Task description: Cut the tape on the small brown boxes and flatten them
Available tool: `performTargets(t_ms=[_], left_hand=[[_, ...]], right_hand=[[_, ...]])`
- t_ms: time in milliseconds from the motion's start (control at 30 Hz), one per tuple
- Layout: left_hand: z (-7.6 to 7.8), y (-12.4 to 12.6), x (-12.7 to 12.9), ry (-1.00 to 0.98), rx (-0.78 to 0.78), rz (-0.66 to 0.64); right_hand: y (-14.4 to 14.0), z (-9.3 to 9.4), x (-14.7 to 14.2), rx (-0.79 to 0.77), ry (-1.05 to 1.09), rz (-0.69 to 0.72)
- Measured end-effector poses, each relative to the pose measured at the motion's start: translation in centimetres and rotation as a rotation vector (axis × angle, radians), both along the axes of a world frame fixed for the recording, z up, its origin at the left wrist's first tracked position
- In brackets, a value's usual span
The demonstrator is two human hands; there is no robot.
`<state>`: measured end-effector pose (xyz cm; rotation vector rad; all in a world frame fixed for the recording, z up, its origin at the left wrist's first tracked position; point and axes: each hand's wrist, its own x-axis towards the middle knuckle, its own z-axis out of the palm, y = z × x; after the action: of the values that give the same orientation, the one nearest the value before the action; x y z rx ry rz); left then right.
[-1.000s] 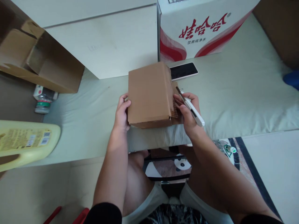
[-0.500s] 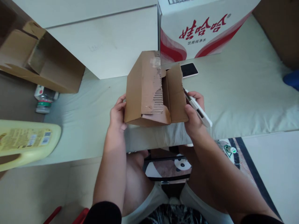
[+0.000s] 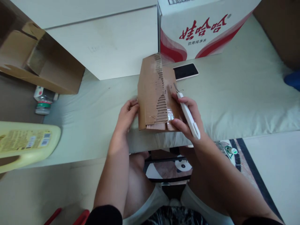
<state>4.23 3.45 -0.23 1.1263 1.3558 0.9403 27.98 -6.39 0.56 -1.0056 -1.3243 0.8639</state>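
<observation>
A small brown cardboard box [image 3: 152, 90] stands on the pale green mattress [image 3: 234, 93] in front of me, its torn, taped flap side facing up. My left hand [image 3: 125, 117] rests flat against the box's left side with fingers apart. My right hand [image 3: 187, 117] presses on the right flap and grips a white utility knife [image 3: 187, 114], its blade end pointing away from me beside the box.
A phone [image 3: 185, 71] lies behind the box. A red-and-white carton [image 3: 201, 28] and a white box [image 3: 105, 40] stand at the back. An open cardboard box [image 3: 35, 59], a bottle [image 3: 43, 101] and a yellow jug [image 3: 25, 143] are at the left.
The box was turned over from its plain side to its torn flap side; the flaps stood apart half a second ago and are now pressed together under my right hand.
</observation>
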Motion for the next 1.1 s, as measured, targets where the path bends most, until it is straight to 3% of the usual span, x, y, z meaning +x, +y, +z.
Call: performTargets(t_ms=[133, 233, 400, 500, 567, 700, 867, 967, 1033, 1100], left_hand=[[-0.8, 0.7, -0.7, -0.062, 0.234, 0.188], [-0.8, 0.9, -1.0, -0.166, 0.377, 0.205], [1.2, 1.0, -0.8, -0.393, 0.695, 0.218], [2.6, 1.0, -1.0, -0.514, 0.752, 0.261], [3.1, 1.0, -1.3, -0.474, 0.768, 0.256], [2.9, 1.0, -1.8, -0.317, 0.688, 0.264], [2.2, 1.0, -1.6, -0.373, 0.495, 0.297], [2.1, 1.0, -1.4, -0.392, 0.495, 0.29], [2.1, 1.0, -1.4, -0.413, 0.492, 0.272], [2.0, 1.2, -1.6, -0.441, 0.491, 0.263]], right_hand=[[-0.1, 0.5, -0.1, 0.01, 0.01, 0.118], [-0.4, 0.6, -0.4, -0.009, 0.054, 0.225], [-1.1, 1.4, -1.6, -0.013, 0.069, 0.371], [-1.3, 1.7, -2.2, 0.047, 0.061, 0.448], [-1.3, 1.7, -2.4, 0.057, 0.061, 0.453], [-1.3, 1.2, -2.5, 0.02, 0.038, 0.4], [-1.5, 0.4, -2.7, -0.019, 0.051, 0.325], [-1.2, -0.1, -2.1, -0.053, -0.033, 0.058], [-0.6, -0.4, -1.3, -0.064, -0.233, -0.157], [0.0, -0.7, -0.5, -0.074, -0.509, -0.258]])
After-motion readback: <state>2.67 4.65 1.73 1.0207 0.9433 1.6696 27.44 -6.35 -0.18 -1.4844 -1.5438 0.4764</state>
